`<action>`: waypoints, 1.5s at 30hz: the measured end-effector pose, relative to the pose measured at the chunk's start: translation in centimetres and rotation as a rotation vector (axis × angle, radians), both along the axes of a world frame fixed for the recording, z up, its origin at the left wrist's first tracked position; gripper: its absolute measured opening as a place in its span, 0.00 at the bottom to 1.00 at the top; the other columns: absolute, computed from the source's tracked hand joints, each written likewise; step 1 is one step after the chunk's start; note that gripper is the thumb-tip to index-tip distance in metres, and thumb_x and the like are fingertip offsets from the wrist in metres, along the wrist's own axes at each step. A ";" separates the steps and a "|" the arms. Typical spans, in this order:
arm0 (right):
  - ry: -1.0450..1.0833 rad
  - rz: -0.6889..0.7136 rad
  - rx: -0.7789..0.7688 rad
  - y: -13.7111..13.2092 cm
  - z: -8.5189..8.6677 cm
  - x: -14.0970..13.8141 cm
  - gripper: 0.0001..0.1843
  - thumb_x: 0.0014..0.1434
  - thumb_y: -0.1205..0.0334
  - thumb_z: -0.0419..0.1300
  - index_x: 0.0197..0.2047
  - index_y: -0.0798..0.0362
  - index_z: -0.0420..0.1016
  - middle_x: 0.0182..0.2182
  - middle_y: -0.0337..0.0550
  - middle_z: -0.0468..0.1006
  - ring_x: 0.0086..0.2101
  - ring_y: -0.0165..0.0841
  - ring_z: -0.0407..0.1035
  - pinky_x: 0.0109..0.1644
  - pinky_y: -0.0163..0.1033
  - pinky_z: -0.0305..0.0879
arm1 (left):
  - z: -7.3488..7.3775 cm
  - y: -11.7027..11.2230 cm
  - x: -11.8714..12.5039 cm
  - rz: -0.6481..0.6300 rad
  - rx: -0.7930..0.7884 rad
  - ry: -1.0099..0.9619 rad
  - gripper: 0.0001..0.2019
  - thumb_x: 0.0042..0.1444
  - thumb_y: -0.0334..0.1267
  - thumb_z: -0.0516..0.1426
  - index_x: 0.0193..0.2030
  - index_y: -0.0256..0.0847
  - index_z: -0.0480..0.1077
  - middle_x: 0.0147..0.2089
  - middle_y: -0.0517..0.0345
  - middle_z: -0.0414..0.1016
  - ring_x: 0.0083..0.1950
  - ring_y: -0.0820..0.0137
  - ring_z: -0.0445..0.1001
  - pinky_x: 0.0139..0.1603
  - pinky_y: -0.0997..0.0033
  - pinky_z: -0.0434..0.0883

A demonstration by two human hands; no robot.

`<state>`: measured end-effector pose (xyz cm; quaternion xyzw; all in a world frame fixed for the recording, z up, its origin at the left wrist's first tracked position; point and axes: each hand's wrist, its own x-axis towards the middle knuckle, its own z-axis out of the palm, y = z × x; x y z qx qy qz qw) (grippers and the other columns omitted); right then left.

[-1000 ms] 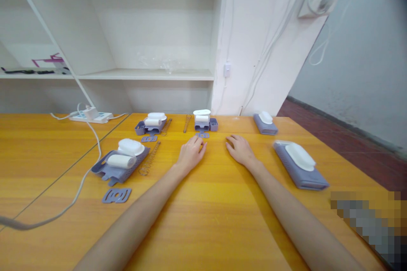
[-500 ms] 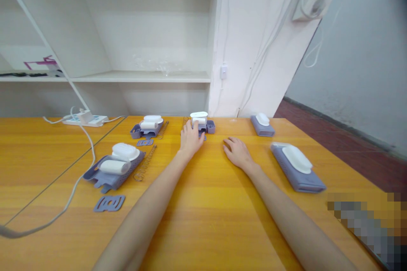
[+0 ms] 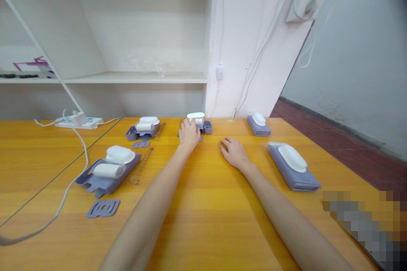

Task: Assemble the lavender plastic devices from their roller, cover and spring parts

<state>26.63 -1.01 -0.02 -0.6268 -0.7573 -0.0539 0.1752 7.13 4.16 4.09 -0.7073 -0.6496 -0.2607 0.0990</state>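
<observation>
- Two bare hands reach over the wooden table (image 3: 203, 211), both arms stretched forward.
- Left hand (image 3: 190, 135): at the middle set near the table's back edge, its fingers in front of the white roll (image 3: 198, 122). Whether its grip is spread or pinching something, I cannot tell; the hand covers part of the set.
- Middle set: a white oval piece (image 3: 195, 115) stands behind the roll, and a small purple-grey box (image 3: 207, 127) sits to its right.
- Right hand (image 3: 234, 152): low over the table, palm down, grip loosely spread with fingers a little bent, holding nothing.
- Far left set: a purple-grey holder (image 3: 152, 132) with white parts on top, a coil spring (image 3: 160, 131) at its right and a slotted plate (image 3: 140, 144) in front.
- Near left set: a larger-looking holder (image 3: 110, 185) bearing a white roll and oval piece, with another spring (image 3: 141, 165) and plate (image 3: 103, 208) beside it.
- Right side: two purple-grey units, one far (image 3: 259, 127) and one near (image 3: 294, 169), each topped by a white piece.
</observation>
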 end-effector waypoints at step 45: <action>0.011 -0.001 -0.011 0.0 0.1 0.0 0.18 0.61 0.56 0.47 0.50 0.51 0.69 0.51 0.48 0.69 0.51 0.37 0.60 0.55 0.41 0.52 | -0.8 -3.1 -5.4 -0.318 -0.037 -0.040 0.18 0.62 0.48 0.43 0.32 0.41 0.67 0.35 0.55 0.74 0.38 0.70 0.70 0.36 0.73 0.62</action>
